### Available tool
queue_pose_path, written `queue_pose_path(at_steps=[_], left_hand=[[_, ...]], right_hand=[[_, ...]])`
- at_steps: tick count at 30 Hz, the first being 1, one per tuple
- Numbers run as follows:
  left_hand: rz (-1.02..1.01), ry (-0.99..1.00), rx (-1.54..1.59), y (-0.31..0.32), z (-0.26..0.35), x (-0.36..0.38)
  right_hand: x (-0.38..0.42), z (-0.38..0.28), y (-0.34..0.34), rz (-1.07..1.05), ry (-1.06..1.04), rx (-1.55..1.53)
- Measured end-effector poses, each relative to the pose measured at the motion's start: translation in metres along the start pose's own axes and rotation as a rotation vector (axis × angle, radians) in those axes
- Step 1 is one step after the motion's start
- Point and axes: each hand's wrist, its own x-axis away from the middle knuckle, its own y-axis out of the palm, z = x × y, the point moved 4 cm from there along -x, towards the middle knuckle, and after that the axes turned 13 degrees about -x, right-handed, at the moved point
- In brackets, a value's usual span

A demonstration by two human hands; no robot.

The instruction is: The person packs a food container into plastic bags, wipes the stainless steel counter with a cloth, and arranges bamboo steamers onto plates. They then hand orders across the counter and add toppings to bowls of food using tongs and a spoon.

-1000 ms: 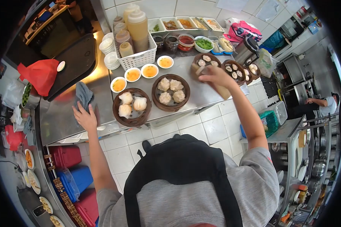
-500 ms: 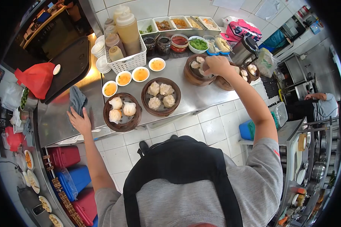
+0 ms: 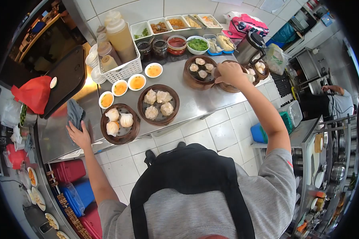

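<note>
landmark: middle steamer (image 3: 158, 121) on bench (image 3: 193, 102), four dumplings inside. right hand (image 3: 230, 74): right of landmark, fingers curled narrow over far steamer (image 3: 229, 89); cannot tell whether it grips, fingertips partly hidden. left hand (image 3: 79, 135): left of landmark, fingers spread wide, at grey cloth (image 3: 74, 113). open steamer (image 3: 195, 83): between landmark and far steamer. near steamer (image 3: 136, 126): just left of landmark, three dumplings. four small cups (image 3: 137, 82): behind landmark, leftward.
</note>
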Motion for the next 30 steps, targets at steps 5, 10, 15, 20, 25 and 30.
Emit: queue_pose_path(at_steps=[5,10,15,20,25,30], left_hand=[[0.000,0.018,0.004,0.000,0.000,0.000],[0.010,0.034,0.007,0.003,-0.002,-0.001],[0.018,0.055,0.012,0.007,-0.003,-0.001],[0.051,0.066,-0.003,0.004,0.000,-0.001],[-0.020,0.054,0.013,0.006,-0.002,0.000],[-0.009,0.078,0.000,0.008,-0.002,-0.002]], right_hand=[[0.024,-0.014,-0.002,-0.001,-0.008,-0.080],[0.036,0.036,0.009,0.067,-0.006,-0.394],[0.068,0.085,-0.009,0.130,0.226,-0.304],[0.076,0.084,-0.018,-0.184,0.228,-0.040],[0.047,0.089,-0.002,0.056,0.098,0.026],[0.038,0.117,-0.002,0.061,0.189,0.057]])
